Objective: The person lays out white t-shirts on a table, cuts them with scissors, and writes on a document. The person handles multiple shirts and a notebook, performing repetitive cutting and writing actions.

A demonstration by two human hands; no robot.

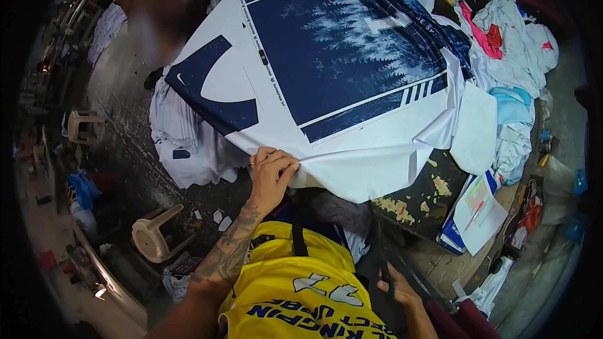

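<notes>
A large sheet of white fabric (352,169), printed with navy panels, lies over a dark table. Its main printed panel (282,50) shows a misty pine forest with white stripes. A smaller curved navy panel (220,100) is printed to the left. My left hand (271,172) grips the near edge of the fabric, fingers on top. Low on the right, my right hand (402,289) is closed round the handle of dark scissors (379,242), their blades pointing up toward the fabric's near corner. Part of the scissors blends into the dark background.
The worn table (421,194) has peeling patches. Papers with a red pen (478,208) lie at its right. Heaped cloth (515,81) covers the far right. Stacked white fabric (182,132) stands left, near an overturned plastic stool (155,233). A blurred person (154,25) sits at the far left.
</notes>
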